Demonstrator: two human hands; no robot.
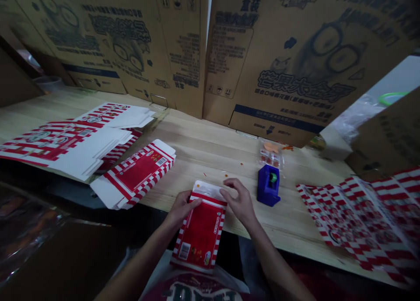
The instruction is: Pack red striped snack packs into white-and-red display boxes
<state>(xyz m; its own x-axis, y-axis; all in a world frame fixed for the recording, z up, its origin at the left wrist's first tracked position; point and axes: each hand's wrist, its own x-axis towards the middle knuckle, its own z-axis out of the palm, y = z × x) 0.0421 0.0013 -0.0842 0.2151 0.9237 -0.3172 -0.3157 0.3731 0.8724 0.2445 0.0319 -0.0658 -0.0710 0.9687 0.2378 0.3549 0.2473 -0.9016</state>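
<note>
A red box with red-and-white striped edges (204, 231) stands at the table's front edge, its white top flap up. My left hand (182, 208) grips the box's left side, thumb across the front near the top. At the upper right corner, my right hand (239, 200) has its thumb and fingers apart, the thumb by the white flap. Whether that thumb touches the flap I cannot tell. To the right sits a blue tape dispenser (268, 186) with a green core. Another red striped box (141, 172) lies on the left.
Flat printed cartons (75, 139) are stacked at the left of the wooden table (197, 139). Behind stand large brown cardboard boxes (262, 64). A clear packet (271, 154) lies behind the dispenser. At the right is a row of striped boxes (364, 226).
</note>
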